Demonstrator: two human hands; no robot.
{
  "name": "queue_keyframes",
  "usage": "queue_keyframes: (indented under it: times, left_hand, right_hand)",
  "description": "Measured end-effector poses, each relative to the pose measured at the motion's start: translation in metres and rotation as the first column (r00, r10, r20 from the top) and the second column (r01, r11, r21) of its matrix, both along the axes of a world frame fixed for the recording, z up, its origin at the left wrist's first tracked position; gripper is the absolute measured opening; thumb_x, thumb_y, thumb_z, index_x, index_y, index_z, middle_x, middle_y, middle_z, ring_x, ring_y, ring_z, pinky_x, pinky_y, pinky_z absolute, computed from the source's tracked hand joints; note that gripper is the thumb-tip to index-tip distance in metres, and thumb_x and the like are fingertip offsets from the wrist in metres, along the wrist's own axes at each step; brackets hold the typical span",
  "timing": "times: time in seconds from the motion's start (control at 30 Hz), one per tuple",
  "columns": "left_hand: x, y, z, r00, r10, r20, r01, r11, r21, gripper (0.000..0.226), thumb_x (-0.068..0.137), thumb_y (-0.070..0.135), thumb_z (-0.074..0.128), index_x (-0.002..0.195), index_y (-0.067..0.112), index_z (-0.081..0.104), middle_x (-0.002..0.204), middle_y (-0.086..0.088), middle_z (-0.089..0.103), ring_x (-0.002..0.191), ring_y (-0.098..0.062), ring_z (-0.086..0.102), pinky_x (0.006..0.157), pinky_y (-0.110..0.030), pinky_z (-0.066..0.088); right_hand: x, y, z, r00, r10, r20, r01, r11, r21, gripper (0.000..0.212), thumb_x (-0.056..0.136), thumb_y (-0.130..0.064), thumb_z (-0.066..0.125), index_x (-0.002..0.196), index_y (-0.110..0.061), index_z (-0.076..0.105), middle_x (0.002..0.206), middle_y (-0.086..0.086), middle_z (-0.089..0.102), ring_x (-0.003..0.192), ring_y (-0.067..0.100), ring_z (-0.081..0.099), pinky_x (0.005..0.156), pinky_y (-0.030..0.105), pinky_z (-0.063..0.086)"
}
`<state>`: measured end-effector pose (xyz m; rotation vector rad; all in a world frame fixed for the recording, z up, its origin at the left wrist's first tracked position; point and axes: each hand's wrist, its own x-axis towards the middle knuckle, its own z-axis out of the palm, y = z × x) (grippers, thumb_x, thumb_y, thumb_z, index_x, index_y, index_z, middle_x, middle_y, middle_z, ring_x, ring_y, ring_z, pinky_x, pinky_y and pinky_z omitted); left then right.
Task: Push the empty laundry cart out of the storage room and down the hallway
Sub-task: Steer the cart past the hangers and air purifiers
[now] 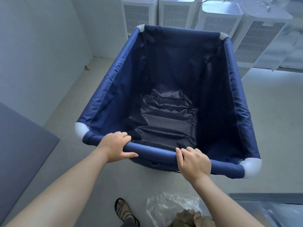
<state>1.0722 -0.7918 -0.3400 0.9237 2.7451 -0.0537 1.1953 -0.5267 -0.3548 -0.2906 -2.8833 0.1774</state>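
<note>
A dark blue fabric laundry cart (111,89) with white corner joints fills the middle of the view. Its inside holds nothing but the crumpled liner at the bottom. My left hand (115,145) is wrapped around the near rim bar toward its left end. My right hand (194,162) grips the same bar toward its right end. Both forearms reach in from the bottom of the view.
Several white vented appliance units (218,22) stand close behind the cart's far edge. A white wall (41,54) runs along the left, a grey panel (21,153) at lower left. A clear plastic bag (170,208) and a sandalled foot (124,210) are on the floor near me.
</note>
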Motion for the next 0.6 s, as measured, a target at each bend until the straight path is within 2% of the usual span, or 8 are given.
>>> queue_keyframes:
  times: [0.07,0.23,0.4,0.6]
  left_hand:
    - [-0.013,-0.001,-0.001,0.999,-0.033,0.011,0.033,0.999,-0.02,0.054,0.072,0.078,0.045,0.078,0.024,0.043,0.079,0.011,0.043,0.074,-0.013,0.043,0.059,-0.028,0.033]
    - [-0.058,-0.012,-0.002,0.998,-0.057,-0.005,0.056,0.998,-0.011,0.054,0.072,0.08,0.041,0.075,0.026,0.04,0.072,0.011,0.043,0.067,-0.012,0.044,0.053,-0.028,0.027]
    - [-0.111,-0.019,-0.006,0.997,-0.069,-0.044,0.069,0.998,-0.013,0.059,0.069,0.084,0.039,0.081,0.027,0.051,0.074,0.011,0.05,0.069,-0.011,0.049,0.053,-0.028,0.029]
    - [-0.168,-0.016,-0.006,0.995,-0.091,-0.046,0.093,0.995,0.034,0.057,0.068,0.083,0.041,0.075,0.028,0.049,0.069,0.011,0.047,0.065,-0.011,0.046,0.049,-0.026,0.022]
  right_hand:
    - [-0.008,-0.004,-0.002,0.999,-0.012,-0.037,0.012,1.0,0.008,0.048,0.088,-0.038,0.038,0.046,-0.017,0.049,0.045,-0.001,0.048,0.041,0.024,0.045,0.043,0.025,0.021]
    - [-0.044,-0.017,-0.006,0.996,-0.034,-0.077,0.035,0.999,0.019,0.048,0.088,-0.037,0.037,0.045,-0.017,0.048,0.044,-0.001,0.048,0.04,0.023,0.044,0.044,0.024,0.02]
    - [-0.089,-0.03,-0.007,0.995,-0.077,-0.068,0.078,0.997,0.016,0.048,0.087,-0.036,0.037,0.045,-0.016,0.047,0.044,-0.001,0.047,0.04,0.023,0.043,0.045,0.023,0.02]
    - [-0.139,-0.033,-0.01,0.989,-0.119,-0.087,0.12,0.993,0.009,0.048,0.087,-0.035,0.037,0.044,-0.016,0.045,0.044,-0.001,0.044,0.039,0.023,0.042,0.044,0.024,0.021]
